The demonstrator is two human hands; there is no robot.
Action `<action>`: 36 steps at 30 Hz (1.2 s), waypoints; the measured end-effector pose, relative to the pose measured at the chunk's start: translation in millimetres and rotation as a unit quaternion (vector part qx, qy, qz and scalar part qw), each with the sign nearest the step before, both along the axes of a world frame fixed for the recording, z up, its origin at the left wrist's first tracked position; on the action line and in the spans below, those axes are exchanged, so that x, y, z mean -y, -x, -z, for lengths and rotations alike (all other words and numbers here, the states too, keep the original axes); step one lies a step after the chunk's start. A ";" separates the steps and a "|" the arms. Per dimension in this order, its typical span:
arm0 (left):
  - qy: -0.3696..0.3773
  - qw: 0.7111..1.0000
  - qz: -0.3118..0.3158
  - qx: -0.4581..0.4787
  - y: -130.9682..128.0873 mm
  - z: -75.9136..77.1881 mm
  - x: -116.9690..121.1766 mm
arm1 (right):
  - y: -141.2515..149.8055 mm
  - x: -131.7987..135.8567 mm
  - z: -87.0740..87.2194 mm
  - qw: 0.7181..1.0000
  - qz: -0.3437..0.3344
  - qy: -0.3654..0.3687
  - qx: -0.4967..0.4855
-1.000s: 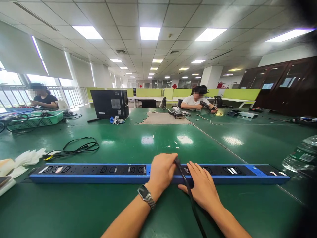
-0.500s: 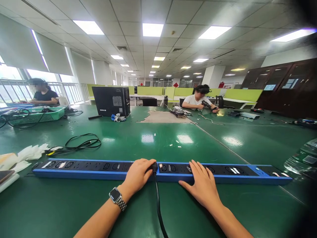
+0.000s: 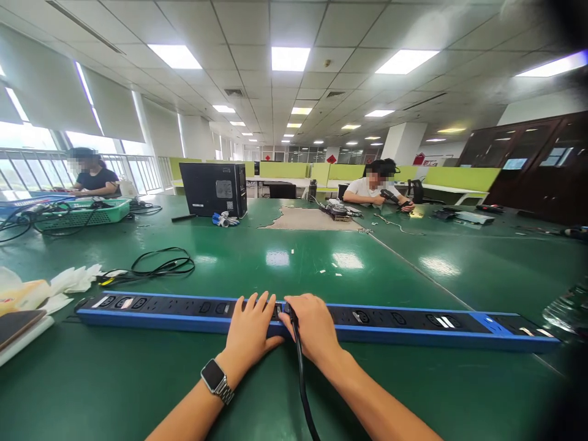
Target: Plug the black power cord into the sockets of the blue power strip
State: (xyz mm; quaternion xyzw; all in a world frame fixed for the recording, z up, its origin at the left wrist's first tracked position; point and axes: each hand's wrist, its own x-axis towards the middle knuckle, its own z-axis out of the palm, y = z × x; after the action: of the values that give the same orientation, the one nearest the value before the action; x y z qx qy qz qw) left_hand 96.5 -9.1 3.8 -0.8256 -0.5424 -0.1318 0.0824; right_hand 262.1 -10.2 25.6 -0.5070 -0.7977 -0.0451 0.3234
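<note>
A long blue and black power strip (image 3: 184, 318) lies across the green table in front of me. My left hand (image 3: 252, 323) rests flat on it, left of its middle, with the fingers spread. Close beside it, my right hand (image 3: 315, 324) is closed around a black plug at the middle of the strip. The plug is mostly hidden by my fingers. From it a thick black power cord (image 3: 302, 383) runs down toward me over the table edge of the view.
A coiled black cable (image 3: 163, 263) lies behind the strip, with tissues (image 3: 76, 278) at left. Farther back stand a black computer case (image 3: 214, 190) and a green basket (image 3: 105, 213). A bottle (image 3: 567, 312) lies at right. Two people sit across the table.
My right hand has moved left from the strip and closed on the plug. My left hand has let go of the plug and now lies flat with fingers spread.
</note>
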 end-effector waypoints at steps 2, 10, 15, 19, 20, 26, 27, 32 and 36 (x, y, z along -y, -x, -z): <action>-0.001 1.000 -0.002 -0.007 -0.6 -2.0 0.3 | -0.2 -3.0 -19.5 0.996 0.002 -0.063 -0.057; -0.006 1.000 0.001 -0.013 0.0 -0.9 -1.7 | -95.2 7.1 -27.4 0.979 0.099 -0.064 -0.169; 0.000 1.000 0.000 -0.017 -0.6 -1.9 -1.6 | -115.4 6.4 21.3 0.982 0.098 0.016 -0.161; 0.010 1.000 -0.005 -0.015 -0.6 -2.5 -0.7 | -111.4 2.6 26.9 0.985 0.104 0.015 -0.136; 0.011 1.000 -0.006 -0.014 -0.6 -2.6 -0.4 | -111.0 1.9 25.2 0.985 0.106 0.015 -0.132; 0.020 1.000 -0.005 -0.013 -1.5 -5.0 -0.3 | -117.5 4.0 19.0 0.985 0.073 0.055 -0.145; 0.023 1.000 -0.007 -0.014 -2.1 -5.4 -0.5 | -118.4 4.8 19.5 0.983 0.078 0.064 -0.153; 0.028 0.999 -0.016 -0.016 -3.7 -4.0 -1.2 | -116.5 3.4 20.9 0.984 0.095 0.071 -0.137; 0.035 0.999 -0.015 -0.002 -2.7 -5.3 -0.8 | -112.4 0.9 20.9 0.989 0.089 0.078 -0.091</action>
State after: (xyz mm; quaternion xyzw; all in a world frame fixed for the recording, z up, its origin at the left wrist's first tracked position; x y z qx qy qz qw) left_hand 99.2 -8.3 9.1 -0.8202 -0.5586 -0.1097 0.0560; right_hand 374.5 -11.1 4.7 -0.6019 -0.7175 0.0349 0.3487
